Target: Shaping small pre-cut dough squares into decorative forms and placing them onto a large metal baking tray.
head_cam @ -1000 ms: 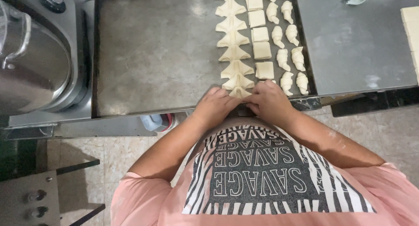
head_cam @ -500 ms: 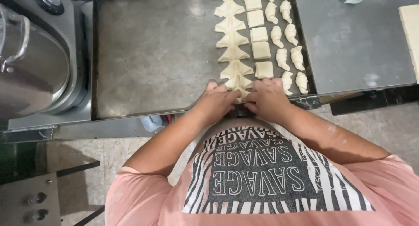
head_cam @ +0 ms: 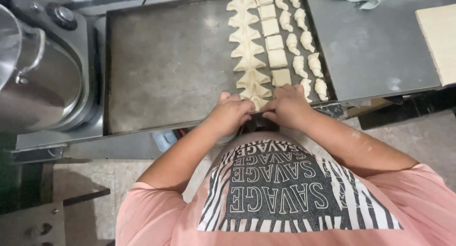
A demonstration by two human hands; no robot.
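Dough piece (head_cam: 258, 102), at the tray's (head_cam: 166, 75) six-o'clock edge (ending the row of cut triangles (head_cam: 247, 42)), is pinched from both sides by left hand (head_cam: 231, 114) and right hand (head_cam: 288, 105), seemingly for shaping.

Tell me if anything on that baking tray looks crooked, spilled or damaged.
Nothing stands out. The shaped dough pieces, squares and rolled pieces lie in tidy columns on the tray. Both the left hand and right hand press the nearest piece.
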